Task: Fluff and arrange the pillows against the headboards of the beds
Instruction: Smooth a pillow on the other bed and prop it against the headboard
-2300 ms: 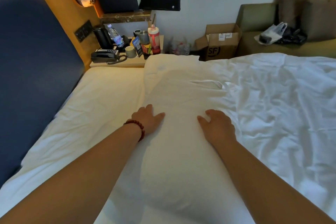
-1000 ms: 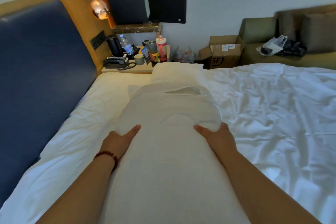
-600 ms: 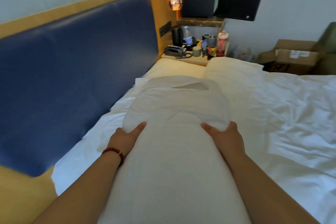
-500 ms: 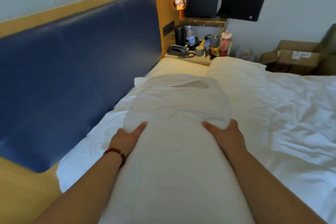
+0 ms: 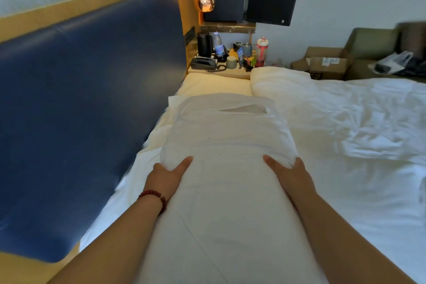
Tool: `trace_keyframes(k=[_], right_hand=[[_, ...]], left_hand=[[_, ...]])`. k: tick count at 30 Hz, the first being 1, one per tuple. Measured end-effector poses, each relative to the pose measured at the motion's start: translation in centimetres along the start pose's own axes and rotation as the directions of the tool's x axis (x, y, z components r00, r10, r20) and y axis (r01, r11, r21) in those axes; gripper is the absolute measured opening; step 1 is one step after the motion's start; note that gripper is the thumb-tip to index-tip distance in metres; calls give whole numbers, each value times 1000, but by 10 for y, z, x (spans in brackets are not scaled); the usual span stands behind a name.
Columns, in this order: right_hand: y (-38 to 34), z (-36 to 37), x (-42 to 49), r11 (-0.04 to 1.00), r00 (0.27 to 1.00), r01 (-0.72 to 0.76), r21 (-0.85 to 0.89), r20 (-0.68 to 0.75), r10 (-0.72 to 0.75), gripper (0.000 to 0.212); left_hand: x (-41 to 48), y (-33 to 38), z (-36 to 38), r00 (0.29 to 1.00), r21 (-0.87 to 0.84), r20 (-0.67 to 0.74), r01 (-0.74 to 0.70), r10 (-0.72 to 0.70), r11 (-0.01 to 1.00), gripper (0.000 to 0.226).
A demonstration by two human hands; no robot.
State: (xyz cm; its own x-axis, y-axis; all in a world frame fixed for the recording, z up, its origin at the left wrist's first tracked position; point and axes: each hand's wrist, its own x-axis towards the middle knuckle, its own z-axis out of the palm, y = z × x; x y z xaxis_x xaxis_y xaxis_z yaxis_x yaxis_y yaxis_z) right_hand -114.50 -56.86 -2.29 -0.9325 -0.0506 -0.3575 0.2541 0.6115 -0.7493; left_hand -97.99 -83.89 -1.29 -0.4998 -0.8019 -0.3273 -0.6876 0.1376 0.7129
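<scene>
A long white pillow (image 5: 228,157) is held lengthwise in front of me, above the bed. My left hand (image 5: 164,177) grips its left side, thumb on top, fingers hidden underneath. My right hand (image 5: 291,176) grips its right side the same way. The padded blue headboard (image 5: 87,104) runs along the left, close to the pillow's left edge. The open flap of the pillowcase shows at the pillow's far end. The bare white sheet (image 5: 214,84) lies between the pillow and the nightstand.
A folded white duvet (image 5: 345,122) covers the bed to the right. The nightstand (image 5: 221,72) at the far end carries a phone (image 5: 204,63), a kettle, bottles and cups. A copper lamp (image 5: 204,0) hangs above. A cardboard box (image 5: 327,62) and green sofa (image 5: 373,53) stand beyond.
My hands went from pressing flat on the pillow to gripping its sides and lifting it. It has moved left toward the headboard, and my view has turned that way.
</scene>
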Motion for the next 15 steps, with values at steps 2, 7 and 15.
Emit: trace_keyframes(k=[2, 7, 15], right_hand=[[-4, 16, -18, 1000, 1000, 16, 24, -26, -16, 129], [-32, 35, -39, 992, 991, 103, 72, -98, -96, 120], [-80, 44, -6, 949, 959, 276, 150, -100, -264, 107]], left_hand=[[6, -13, -15, 999, -14, -18, -29, 29, 999, 108], [19, -13, -36, 990, -100, -73, -125, 118, 987, 90], [41, 25, -52, 966, -129, -199, -194, 166, 972, 85]])
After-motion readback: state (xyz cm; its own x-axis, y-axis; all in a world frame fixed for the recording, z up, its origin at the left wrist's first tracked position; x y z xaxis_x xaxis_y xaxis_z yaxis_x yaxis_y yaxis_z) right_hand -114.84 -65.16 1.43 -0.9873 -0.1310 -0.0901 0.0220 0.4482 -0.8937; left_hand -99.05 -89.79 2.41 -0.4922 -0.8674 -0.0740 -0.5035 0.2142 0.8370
